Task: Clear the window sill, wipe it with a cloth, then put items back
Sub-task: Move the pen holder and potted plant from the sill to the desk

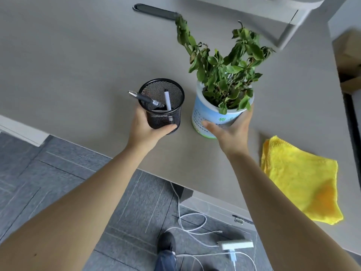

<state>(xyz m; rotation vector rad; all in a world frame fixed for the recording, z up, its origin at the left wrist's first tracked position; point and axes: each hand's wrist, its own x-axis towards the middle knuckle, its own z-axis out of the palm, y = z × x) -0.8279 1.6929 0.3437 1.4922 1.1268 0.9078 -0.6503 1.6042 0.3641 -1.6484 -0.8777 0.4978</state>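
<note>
Head cam, L hand (pixel 145 127) grips mesh pen cup (pixel 162 106), R hand (pixel 230 130) grips plant pot (pixel 214 116)

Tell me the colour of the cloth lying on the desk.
The cloth is bright yellow, clearest in the head view.

- An office, by the look of it — a broad grey desk top (pixel 78 55) with a dark cable slot (pixel 156 11) set into it.
- A black mesh pen holder (pixel 163 106) with pens inside.
- Grey carpet tiles (pixel 48 173) on the floor.
- A white power strip (pixel 237 246) and loose white cables (pixel 192 225) under the desk.
</note>
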